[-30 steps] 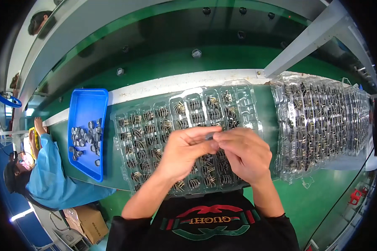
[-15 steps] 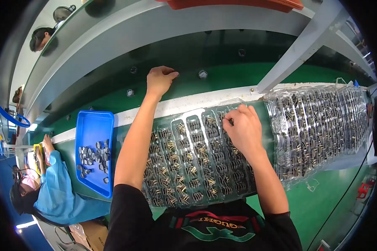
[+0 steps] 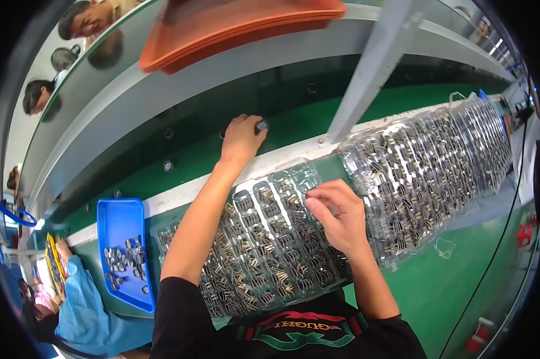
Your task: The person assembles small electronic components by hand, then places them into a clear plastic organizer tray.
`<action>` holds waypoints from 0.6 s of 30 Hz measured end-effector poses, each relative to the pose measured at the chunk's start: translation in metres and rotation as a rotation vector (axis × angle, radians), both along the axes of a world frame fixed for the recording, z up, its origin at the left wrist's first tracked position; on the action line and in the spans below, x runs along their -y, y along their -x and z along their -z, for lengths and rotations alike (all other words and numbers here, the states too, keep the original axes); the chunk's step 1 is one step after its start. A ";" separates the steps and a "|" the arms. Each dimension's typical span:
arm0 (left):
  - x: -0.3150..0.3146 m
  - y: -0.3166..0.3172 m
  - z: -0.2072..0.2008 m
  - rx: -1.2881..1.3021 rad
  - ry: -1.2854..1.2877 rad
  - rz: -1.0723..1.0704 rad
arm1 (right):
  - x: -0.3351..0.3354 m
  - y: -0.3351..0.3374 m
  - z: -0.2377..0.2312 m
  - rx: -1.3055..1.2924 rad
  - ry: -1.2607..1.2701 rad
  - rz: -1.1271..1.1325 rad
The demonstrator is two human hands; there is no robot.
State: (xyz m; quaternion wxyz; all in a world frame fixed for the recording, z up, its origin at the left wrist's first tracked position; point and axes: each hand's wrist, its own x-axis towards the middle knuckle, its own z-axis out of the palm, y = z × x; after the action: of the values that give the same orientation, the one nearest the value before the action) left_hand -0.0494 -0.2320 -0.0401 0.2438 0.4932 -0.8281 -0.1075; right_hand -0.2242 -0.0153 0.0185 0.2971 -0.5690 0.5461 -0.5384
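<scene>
My left hand [image 3: 241, 142] reaches over the green belt with its fingers closed around a small round part [image 3: 261, 126], dark with a pale grey face. Nearer to me, my right hand [image 3: 340, 220] hovers above the right edge of a clear plastic blister tray [image 3: 294, 173]. Its thumb and forefinger are curled close together, with a tiny dark bit at the fingertips that I cannot make out. Rows of pockets in that tray hold small dark pieces with thin brass-coloured pins [image 3: 246, 263].
More filled blister trays [image 3: 425, 179] lie at the right. To the left, a blue tray [image 3: 149, 293] holds several round parts. A grey post [image 3: 366, 78] stands beyond my right hand; an orange bin [image 3: 240, 36] sits above. A co-worker in blue [image 3: 90, 299] sits at left.
My left hand has moved right along the belt and taken hold of a round part that lay there. My right hand has drawn back from the tray pockets toward me. The view has shifted.
</scene>
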 end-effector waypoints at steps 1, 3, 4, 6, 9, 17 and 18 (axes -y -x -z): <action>-0.005 0.005 -0.005 -0.119 -0.092 0.010 | -0.003 0.002 0.010 0.147 -0.052 0.014; -0.026 0.015 -0.028 -0.332 -0.175 0.053 | -0.007 0.007 0.004 0.224 -0.052 0.071; -0.040 0.016 -0.041 -0.330 -0.177 0.055 | -0.009 0.007 0.001 0.311 -0.054 0.103; -0.073 0.011 -0.062 -0.641 -0.334 0.135 | -0.015 0.007 -0.006 0.371 -0.079 0.135; -0.121 -0.002 -0.084 -0.738 -0.529 0.148 | -0.008 0.006 -0.008 0.448 0.039 0.065; -0.187 -0.028 -0.098 -1.042 -0.689 0.241 | -0.004 -0.024 -0.045 0.038 0.196 -0.003; -0.191 -0.028 -0.098 -1.041 -0.686 0.218 | -0.002 -0.025 -0.045 0.049 0.189 -0.021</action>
State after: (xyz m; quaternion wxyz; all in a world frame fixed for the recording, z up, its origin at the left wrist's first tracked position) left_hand -0.0210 -0.0415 0.0581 0.4303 0.3391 -0.5651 -0.6169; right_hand -0.1994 -0.0129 0.0636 0.2609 -0.5867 0.4796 -0.5980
